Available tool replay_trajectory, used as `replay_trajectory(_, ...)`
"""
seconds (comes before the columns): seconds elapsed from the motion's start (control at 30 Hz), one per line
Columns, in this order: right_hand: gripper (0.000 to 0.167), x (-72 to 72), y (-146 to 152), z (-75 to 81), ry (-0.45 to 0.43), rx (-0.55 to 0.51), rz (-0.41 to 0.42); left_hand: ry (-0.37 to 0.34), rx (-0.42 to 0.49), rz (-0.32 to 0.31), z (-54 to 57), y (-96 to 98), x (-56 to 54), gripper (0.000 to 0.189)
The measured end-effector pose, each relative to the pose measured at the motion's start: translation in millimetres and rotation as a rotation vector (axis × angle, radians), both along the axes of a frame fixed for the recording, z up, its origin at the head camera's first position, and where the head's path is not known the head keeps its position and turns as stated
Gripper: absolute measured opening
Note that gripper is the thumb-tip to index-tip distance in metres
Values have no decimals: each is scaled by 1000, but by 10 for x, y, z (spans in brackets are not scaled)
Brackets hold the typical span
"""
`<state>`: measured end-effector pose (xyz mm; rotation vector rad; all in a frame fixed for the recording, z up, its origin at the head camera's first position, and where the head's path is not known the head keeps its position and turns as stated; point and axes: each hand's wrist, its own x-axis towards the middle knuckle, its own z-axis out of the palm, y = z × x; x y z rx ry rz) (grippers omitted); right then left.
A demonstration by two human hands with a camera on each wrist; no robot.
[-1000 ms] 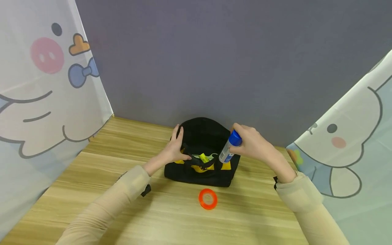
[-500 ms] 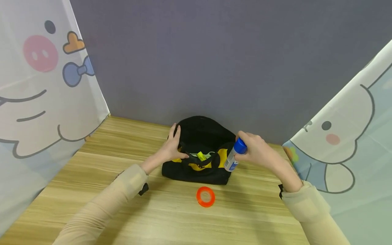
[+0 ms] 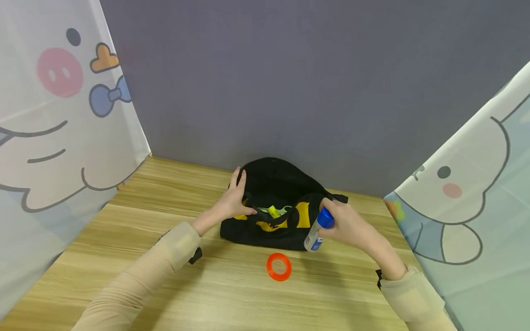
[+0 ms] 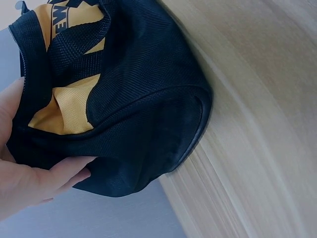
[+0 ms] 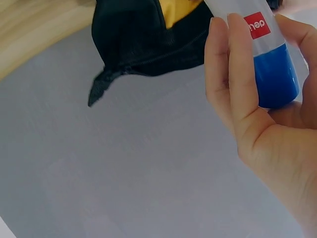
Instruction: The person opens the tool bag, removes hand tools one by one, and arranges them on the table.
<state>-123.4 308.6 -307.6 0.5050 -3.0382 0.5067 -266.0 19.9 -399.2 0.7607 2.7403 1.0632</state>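
One left hand (image 3: pixel 227 204): spread wide, fingers nearly straight, touching the mouth of the black-and-yellow tool bag (image 3: pixel 248 238) at its left end.
Right hand (image 3: pixel 345 222): curled round a blue-capped bottle (image 3: pixel 314 237), thumb and fingers closed on it.
Bottle: tilted, cap up, outside the bag by its right front corner; contact with the table cannot be told.
Bag: on the table, black flap raised at the back; a bright yellow item (image 3: pixel 273 212) and a pale green item (image 3: pixel 286 210) show inside.
Tape roll (image 3: pixel 269 266): orange-red, flat, just in front of the bag.
Table (image 3: pixel 198 299): light wood grain, streaked, shadowed beneath both forearms.
Room: plain grey partition (image 3: pixel 265 78) behind; white left curtain (image 3: pixel 54 179), pig snout and blue bow printed; pale right curtain (image 3: pixel 509 230), cartoon animal with pink cheek.
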Motion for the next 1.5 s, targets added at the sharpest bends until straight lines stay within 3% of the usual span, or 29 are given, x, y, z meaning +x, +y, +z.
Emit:
replay_trajectory(0.37,34,73,91,-223,10,-15,-7,7,-8,6,-7,7,-10,125)
replay_trajectory(0.57,33,81,202,-331,-27,-29,-40,7,-12,6,-13,3,-14,125)
replay_trajectory(1.1,39,71,578,-515,-84,2,-172,4,-11,7,-24,9,-20,125)
replay_trajectory(1.5,38,86,901,-601,-99,50,-319,7,-12,4,-24,11,-18,124)
